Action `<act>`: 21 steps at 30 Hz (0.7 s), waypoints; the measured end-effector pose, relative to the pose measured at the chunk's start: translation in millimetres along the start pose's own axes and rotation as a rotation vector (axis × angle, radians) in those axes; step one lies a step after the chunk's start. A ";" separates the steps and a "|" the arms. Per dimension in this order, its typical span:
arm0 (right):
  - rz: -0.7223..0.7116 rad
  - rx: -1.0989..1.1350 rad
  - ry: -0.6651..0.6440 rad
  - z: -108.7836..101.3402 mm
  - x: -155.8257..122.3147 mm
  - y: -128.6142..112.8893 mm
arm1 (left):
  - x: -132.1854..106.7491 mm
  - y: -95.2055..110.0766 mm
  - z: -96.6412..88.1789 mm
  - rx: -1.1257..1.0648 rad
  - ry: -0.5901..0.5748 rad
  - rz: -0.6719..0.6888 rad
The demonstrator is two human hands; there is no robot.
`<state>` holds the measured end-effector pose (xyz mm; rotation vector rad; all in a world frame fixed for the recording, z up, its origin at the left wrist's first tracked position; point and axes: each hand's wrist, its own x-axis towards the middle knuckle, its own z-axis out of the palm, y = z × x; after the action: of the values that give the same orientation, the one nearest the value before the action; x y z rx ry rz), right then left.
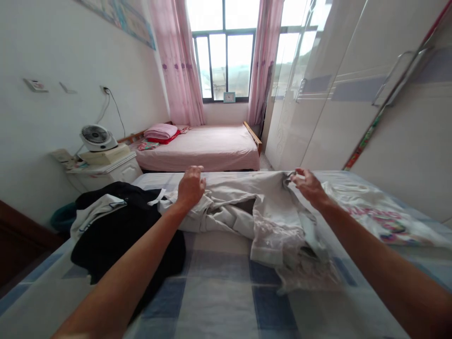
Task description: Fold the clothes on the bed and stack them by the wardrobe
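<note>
A pale grey garment (240, 221) with lace trim, possibly trousers, lies crumpled across the bed in front of me. My left hand (191, 188) is over its left part, fingers loosely bent and apart, with no cloth visible between them. At the far right edge of the garment, my right hand (308, 186) has its fingertips closed on the cloth beside a small dark patch. The lace end spreads toward me, slightly blurred. Left of my left forearm is a heap of black clothing (106, 240) with a white piece (95, 214) on it.
A white printed shirt (384, 216) lies on the right of the checked bedsheet (212, 292). Beyond stands a second bed (215, 146) with folded pink bedding (160, 132). A fan (97, 136) sits on a cabinet at left; tall glossy wardrobes (328, 113) line the right.
</note>
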<state>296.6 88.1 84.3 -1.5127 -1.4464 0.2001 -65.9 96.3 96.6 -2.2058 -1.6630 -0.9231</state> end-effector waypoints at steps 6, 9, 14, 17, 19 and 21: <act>-0.227 -0.058 -0.740 -18.2 -111.1 -26.7 | -73.2 3.0 -8.4 0.003 -0.286 0.278; -0.274 -0.126 -0.753 -23.4 -134.5 -30.2 | -86.7 -7.2 -16.0 0.144 -0.299 0.170; -0.196 -0.160 -0.630 -19.8 -129.4 -20.9 | -84.8 -26.0 -22.2 0.209 -0.427 -0.058; -0.086 -0.141 -0.598 -22.6 -121.9 -19.6 | -82.7 -35.6 -24.6 0.063 -0.367 -0.187; -0.021 -0.118 -0.561 -27.3 -117.0 -20.3 | -80.4 -42.3 -26.5 -0.120 -0.286 -0.295; 0.006 -0.114 -0.504 -33.4 -111.2 -21.3 | -77.2 -48.4 -27.8 -0.359 -0.210 -0.412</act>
<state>275.4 -25.7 61.6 -1.6306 -1.8729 0.5405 -132.4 37.3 62.6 -2.2849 -2.2638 -1.2062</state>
